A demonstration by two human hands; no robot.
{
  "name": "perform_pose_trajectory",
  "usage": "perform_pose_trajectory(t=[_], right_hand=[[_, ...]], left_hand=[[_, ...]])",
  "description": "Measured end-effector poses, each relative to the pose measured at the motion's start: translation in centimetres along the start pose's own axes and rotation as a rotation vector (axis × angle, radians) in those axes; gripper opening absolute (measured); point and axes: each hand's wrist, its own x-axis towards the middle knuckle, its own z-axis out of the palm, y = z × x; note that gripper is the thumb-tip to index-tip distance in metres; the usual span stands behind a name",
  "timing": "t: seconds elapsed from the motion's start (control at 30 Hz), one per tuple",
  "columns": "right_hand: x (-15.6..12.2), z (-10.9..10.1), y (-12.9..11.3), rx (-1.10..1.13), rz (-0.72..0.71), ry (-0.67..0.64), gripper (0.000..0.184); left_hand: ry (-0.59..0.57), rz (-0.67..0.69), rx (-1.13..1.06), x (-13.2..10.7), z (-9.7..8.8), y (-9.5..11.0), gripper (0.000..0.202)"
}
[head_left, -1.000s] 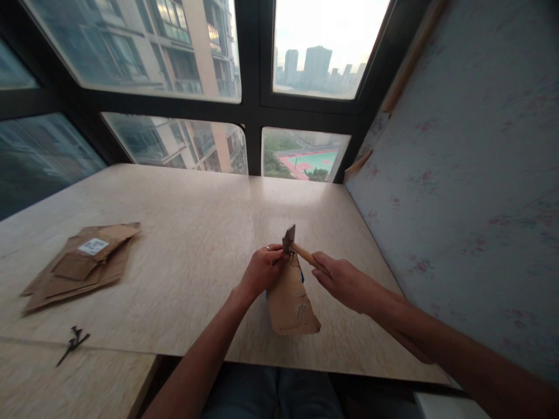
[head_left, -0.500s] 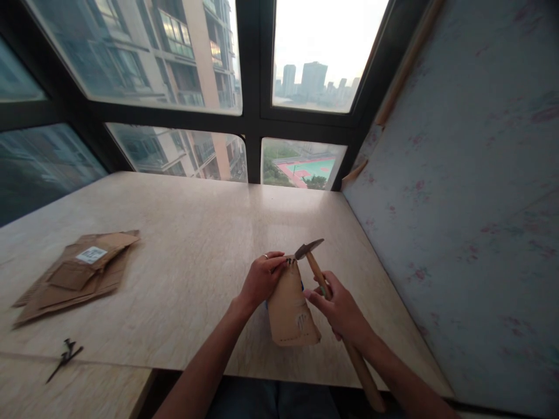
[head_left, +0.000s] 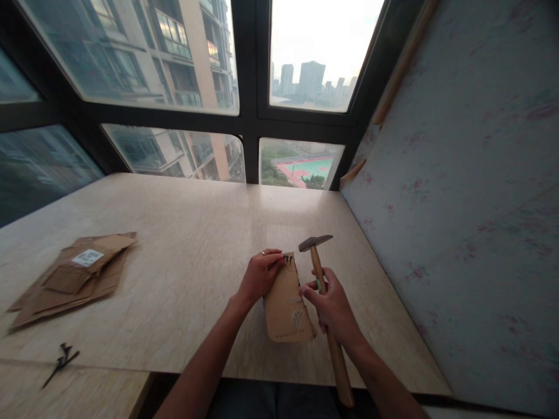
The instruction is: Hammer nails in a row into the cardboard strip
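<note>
A tan cardboard-covered block (head_left: 283,308) lies on the stone-look counter, with torn patches and small holes in its face. Several short black screws (head_left: 288,258) stand in a row at its far end. My left hand (head_left: 258,273), a ring on one finger, rests along the block's far left side; its thumb and fingertips pinch at the leftmost screw. In my right hand (head_left: 329,299) is a wooden-handled hammer (head_left: 318,261), gripped partway along the handle. The metal head is up beyond the block's far right corner, apart from the screws.
Flattened cardboard pieces (head_left: 78,270) with a white label lie at the left of the counter (head_left: 183,244). Several loose black screws (head_left: 62,362) sit near the left front edge. A flower-patterned wall (head_left: 458,203) bounds the right side, and dark-framed windows (head_left: 251,87) the back.
The hammer head has moved away from the screws, slightly up and to the right, and its handle has swung more upright. My left hand stays at the block's far end.
</note>
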Motion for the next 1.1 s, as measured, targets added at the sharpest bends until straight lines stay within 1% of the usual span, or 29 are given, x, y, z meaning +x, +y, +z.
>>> perform_pose_trajectory(t=[0.17,0.33,0.43,0.5,0.6,0.67,0.77,0.9,0.97,1.1], right_hand=[[0.5,0.1,0.2,0.027,-0.02,0.016,0.046],[0.6,0.2,0.0,0.037,-0.013,-0.003,0.049],[0.4,-0.5,-0.7,0.069,-0.037,-0.03,0.046],[0.1,-1.5,-1.6,0.066,-0.053,-0.095,0.043],[-0.6,-3.2,-3.6,-0.062,-0.064,-0.231,0.04],[-1.0,-3.9,-4.9,-0.177,-0.086,-0.279,0.035],[-1.0,-4.0,-6.1,-0.309,-0.156,-0.275,0.026],[-0.2,-3.4,-6.4,-0.452,-0.185,-0.301,0.018],[0.1,-3.4,-6.5,-0.481,-0.188,-0.306,0.017],[0.3,-3.8,-7.0,-0.48,-0.231,-0.28,0.019]], left_hand=[[-0.004,0.0,-0.011,0.2,0.1,-0.3,0.015],[-0.007,-0.017,-0.019,-0.1,0.2,-0.3,0.017],[-0.013,-0.017,-0.037,-0.2,0.2,-0.3,0.017],[-0.026,-0.02,-0.042,-0.2,0.1,-0.3,0.017],[-0.04,-0.037,-0.042,-0.1,0.1,-0.2,0.017],[-0.042,-0.041,-0.045,0.0,0.0,-0.1,0.017],[-0.036,-0.039,-0.057,0.0,0.0,0.0,0.018],[-0.047,-0.009,-0.087,-0.1,0.0,0.1,0.018],[-0.058,0.002,-0.086,-0.1,0.0,0.0,0.018],[-0.06,-0.026,-0.059,-0.2,0.0,-0.1,0.019]])
